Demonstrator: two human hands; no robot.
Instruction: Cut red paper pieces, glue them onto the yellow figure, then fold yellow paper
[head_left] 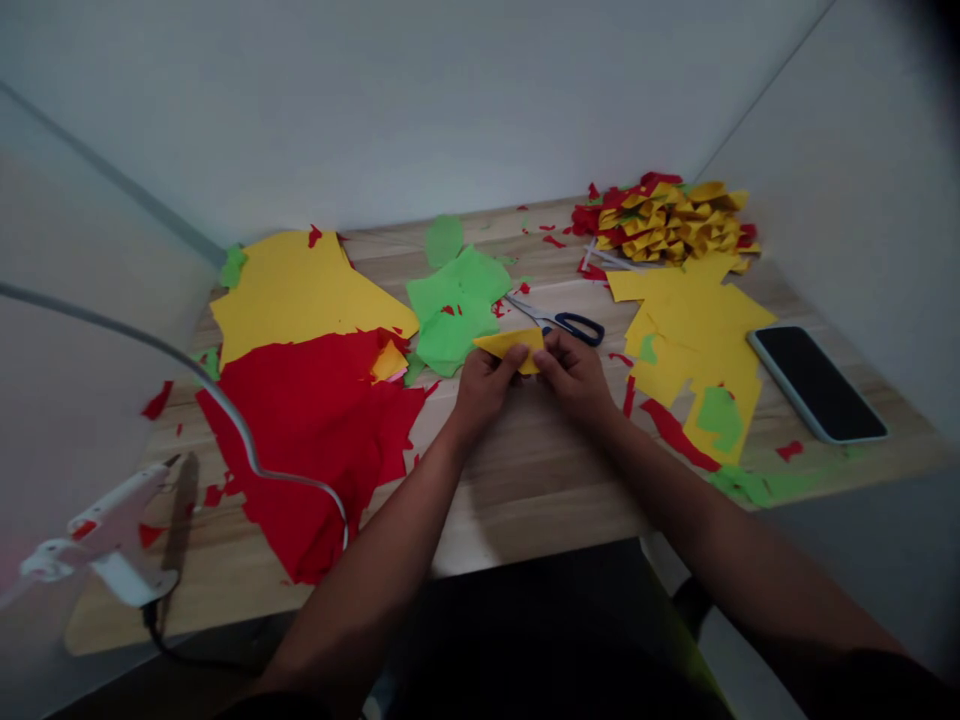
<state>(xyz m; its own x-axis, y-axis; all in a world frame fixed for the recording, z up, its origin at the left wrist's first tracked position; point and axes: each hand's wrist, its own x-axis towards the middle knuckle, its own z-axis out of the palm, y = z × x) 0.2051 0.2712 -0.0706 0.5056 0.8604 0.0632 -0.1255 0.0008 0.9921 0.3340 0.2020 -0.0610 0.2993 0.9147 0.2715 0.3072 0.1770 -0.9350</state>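
Note:
Between both hands, just above the middle of the table, is a small folded piece of yellow felt or paper (pixel 504 343). My left hand (pixel 486 382) pinches its lower edge with the thumb on top. At its right end my right hand (pixel 574 372) grips it between thumb and fingers. Just beyond the right hand lie scissors (pixel 581 327) with dark blue handles, their blades pointing left onto green sheets (pixel 461 290). To the right are loose yellow cut pieces (pixel 690 320). The fingers under the yellow piece are partly hidden.
Red sheets (pixel 300 430) and a large yellow sheet (pixel 307 290) cover the left side. A white glue gun (pixel 120 530) stands front left, with a grey cable (pixel 240 425) arching nearby. A pile of folded yellow pieces (pixel 675 222) sits back right, and a phone (pixel 817 383) lies far right.

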